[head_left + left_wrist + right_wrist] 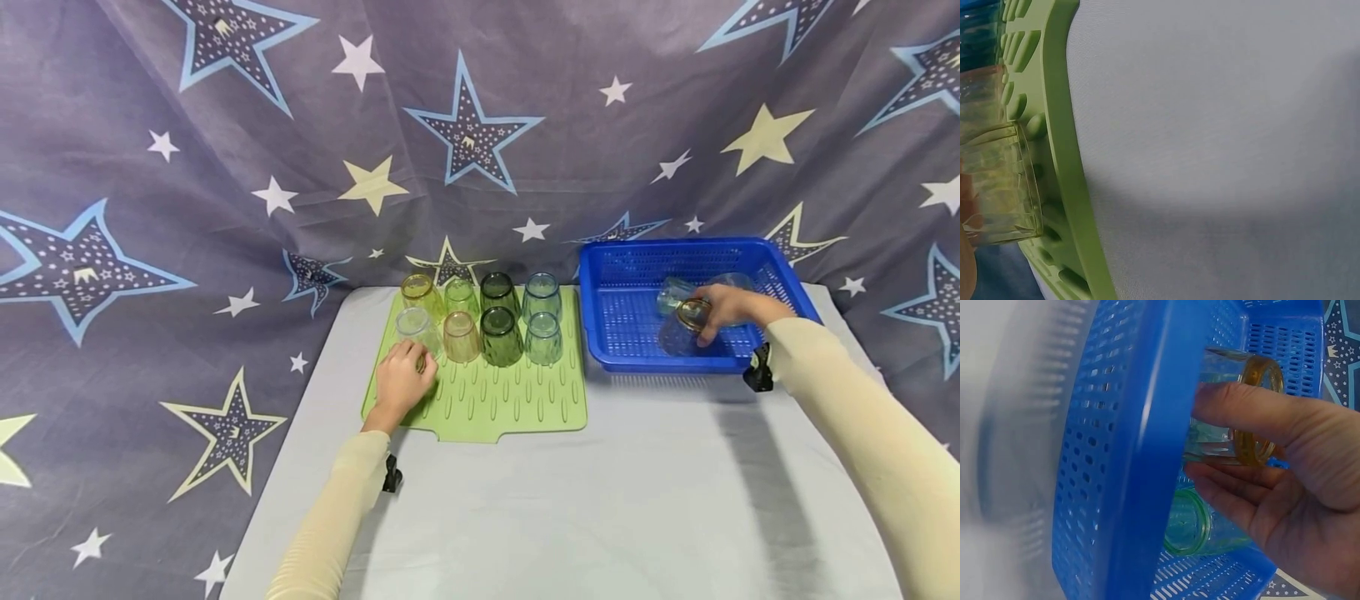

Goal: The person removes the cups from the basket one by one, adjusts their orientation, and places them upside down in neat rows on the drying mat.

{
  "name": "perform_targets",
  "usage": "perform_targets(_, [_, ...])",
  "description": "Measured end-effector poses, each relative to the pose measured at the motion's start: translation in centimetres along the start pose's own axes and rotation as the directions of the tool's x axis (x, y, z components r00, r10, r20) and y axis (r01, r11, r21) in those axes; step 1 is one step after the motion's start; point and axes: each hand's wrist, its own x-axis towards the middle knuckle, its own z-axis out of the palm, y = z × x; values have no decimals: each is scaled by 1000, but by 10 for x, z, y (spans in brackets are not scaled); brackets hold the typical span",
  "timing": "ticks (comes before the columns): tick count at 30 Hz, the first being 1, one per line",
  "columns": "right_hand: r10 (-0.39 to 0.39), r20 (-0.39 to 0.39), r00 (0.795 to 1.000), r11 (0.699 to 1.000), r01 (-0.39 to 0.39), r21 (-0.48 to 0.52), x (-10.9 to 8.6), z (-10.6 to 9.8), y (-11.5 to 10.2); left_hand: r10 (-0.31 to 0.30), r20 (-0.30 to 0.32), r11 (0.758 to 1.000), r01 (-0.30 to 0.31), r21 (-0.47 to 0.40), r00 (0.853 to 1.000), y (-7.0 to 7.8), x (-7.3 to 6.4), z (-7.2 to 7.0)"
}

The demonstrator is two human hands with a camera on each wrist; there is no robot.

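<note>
On the left part of the green drying mat (510,408), my left hand (405,377) holds a clear glass (417,327) low on its side. That glass is upside down; its rim looks yellowish in the left wrist view, close to the mat's bumps. Whether the rim touches them I cannot tell. Over the blue basket (592,325), my right hand (722,310) grips a clear glass with an amber ring (1249,453), thumb on one side and fingers on the other. Beneath that hand a green-rimmed glass (1186,522) lies on its side in the basket.
Several upside-down tumblers stand in two rows on the mat, among them a pink glass (461,337), a dark green glass (501,337) and a light blue glass (543,339). Another clear glass (735,280) is in the basket. A star-printed curtain (525,208) hangs behind the white table (600,508).
</note>
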Motion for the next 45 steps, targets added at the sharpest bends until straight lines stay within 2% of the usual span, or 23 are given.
perform_targets(7, [-8,20,1000,998,7,60,1,-3,0,5,12,1000,-5,-3,1000,1,2,0])
perform_targets(16, [0,-13,1000,999,0,48,3,-5,4,-10,42,1000,10,-3,999,0,2,1])
perform_targets(25, [35,45,998,999,-33,-43,0,-12,-6,-34,70,999,34,5,997,-1,1,-1])
perform_targets(33, [64,26,998,994,-61,-91,6,-10,-22,-33,55,999,33,8,998,-1,-1,0])
perform_targets(39, [104,-10,994,973,-104,-207,11,-9,-31,-31,41,999,31,7,999,0,-2,2])
perform_targets(41, [102,-18,995,969,-104,-223,12,-9,-34,-34,41,999,33,8,999,1,-2,1])
perform_targets(45, [48,-25,999,968,-52,-246,13,-8,-36,-33,44,999,33,12,998,1,0,0])
